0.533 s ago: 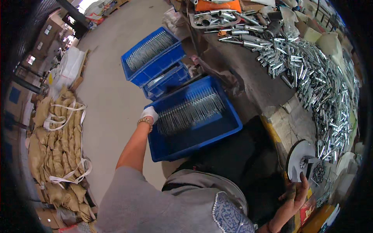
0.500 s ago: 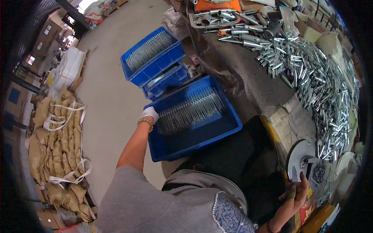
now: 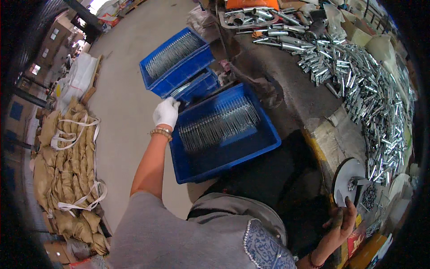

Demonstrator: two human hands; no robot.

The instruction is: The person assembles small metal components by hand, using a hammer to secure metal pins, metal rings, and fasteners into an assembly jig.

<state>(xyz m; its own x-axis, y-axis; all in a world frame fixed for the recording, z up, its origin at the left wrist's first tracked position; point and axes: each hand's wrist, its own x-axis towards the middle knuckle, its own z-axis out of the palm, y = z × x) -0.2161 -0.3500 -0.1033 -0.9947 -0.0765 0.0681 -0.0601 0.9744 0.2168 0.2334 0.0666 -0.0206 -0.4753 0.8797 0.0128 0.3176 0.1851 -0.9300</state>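
Tan sacks (image 3: 69, 163) lie far to your left. Your white-gloved left hand (image 3: 166, 113) curls its fingers at the corner of the near blue bin (image 3: 206, 165), which holds rows of thin metal rods (image 3: 219, 124); I cannot tell whether it grips anything. Your bare right hand (image 3: 341, 226), fingers loosely parted, meets the round grey disc (image 3: 344, 184) beside heaped metal tubes (image 3: 376, 116).
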